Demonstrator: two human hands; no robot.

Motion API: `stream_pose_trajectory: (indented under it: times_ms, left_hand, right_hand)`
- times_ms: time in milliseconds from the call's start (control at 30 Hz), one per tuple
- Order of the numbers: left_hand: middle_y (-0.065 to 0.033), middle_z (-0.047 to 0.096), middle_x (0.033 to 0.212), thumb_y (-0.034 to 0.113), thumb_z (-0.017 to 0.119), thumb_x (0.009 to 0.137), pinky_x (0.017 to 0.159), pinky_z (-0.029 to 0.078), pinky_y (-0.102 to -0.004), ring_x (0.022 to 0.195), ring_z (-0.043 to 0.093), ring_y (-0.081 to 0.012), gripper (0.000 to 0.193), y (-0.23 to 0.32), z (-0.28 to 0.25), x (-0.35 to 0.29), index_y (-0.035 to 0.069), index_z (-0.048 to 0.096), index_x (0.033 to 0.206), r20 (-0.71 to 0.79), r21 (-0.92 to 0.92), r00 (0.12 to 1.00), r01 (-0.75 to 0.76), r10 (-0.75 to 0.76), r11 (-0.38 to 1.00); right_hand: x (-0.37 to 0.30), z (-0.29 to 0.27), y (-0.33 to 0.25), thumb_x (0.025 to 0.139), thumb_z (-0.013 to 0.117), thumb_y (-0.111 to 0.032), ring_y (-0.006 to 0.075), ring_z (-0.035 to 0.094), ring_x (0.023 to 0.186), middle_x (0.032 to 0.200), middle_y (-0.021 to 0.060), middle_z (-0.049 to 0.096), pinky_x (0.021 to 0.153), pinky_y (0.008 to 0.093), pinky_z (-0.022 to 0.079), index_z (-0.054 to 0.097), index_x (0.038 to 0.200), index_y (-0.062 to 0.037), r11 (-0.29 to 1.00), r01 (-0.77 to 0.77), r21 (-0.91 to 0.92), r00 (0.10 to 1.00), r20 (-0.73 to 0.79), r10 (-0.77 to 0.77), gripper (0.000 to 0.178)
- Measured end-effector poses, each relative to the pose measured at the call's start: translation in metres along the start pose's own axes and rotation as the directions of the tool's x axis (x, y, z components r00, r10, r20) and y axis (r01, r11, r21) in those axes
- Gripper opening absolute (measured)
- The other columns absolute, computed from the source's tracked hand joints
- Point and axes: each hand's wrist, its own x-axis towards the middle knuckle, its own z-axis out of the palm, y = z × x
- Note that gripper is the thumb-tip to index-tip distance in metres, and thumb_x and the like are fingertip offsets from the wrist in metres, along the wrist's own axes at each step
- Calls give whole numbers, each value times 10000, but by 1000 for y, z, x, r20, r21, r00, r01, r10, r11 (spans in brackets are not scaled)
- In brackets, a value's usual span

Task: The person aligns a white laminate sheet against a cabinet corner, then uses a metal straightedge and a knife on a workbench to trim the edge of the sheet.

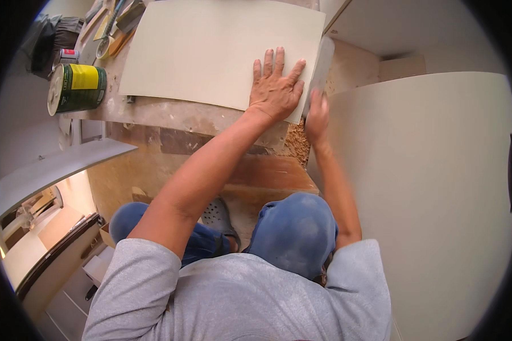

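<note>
A cream-coloured flat board [205, 54] lies on the worn workbench. My left hand [276, 88] rests palm down near its right end, fingers spread, pressing on its surface. Along the board's right edge, my right hand [317, 118] grips a pale, flat, long piece [323, 62] held against or right beside that edge. Motion smears both the right hand and this piece, so its exact kind is unclear. Part of it is hidden behind the fingers.
A green can with a yellow label [79, 88] stands at the bench's left end, near tools [119, 40]. Wood shavings [297, 142] lie below the board's right corner. A large pale panel [426, 187] fills the right side. A grey shelf [62, 170] juts in at left.
</note>
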Motion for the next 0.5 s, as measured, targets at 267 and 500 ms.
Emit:
stream_pose_trajectory:
  times_ms: [267, 500]
  left_hand:
    - [-226, 229, 1676, 475, 416, 1044, 1256, 98, -573, 1561, 171, -424, 555, -5, 0, -1, 346, 404, 1583, -2, 21, 1000, -8, 8, 1000]
    - [-226, 230, 1677, 473, 417, 1044, 1257, 98, -572, 1566, 160, -424, 548, 9, 4, 2, 340, 419, 1576, 6, -20, 1000, 4, -4, 1000]
  right_hand:
    - [-76, -10, 20, 1104, 455, -389, 138, 552, 759, 854, 52, 604, 703, 331, 486, 588, 1138, 11, 935, -297, 194, 953, 127, 276, 422]
    - [26, -7, 11, 1107, 455, -360, 147, 555, 854, 936, 72, 644, 796, 329, 477, 608, 1151, 21, 982, 16, 189, 1000, 14, -19, 414]
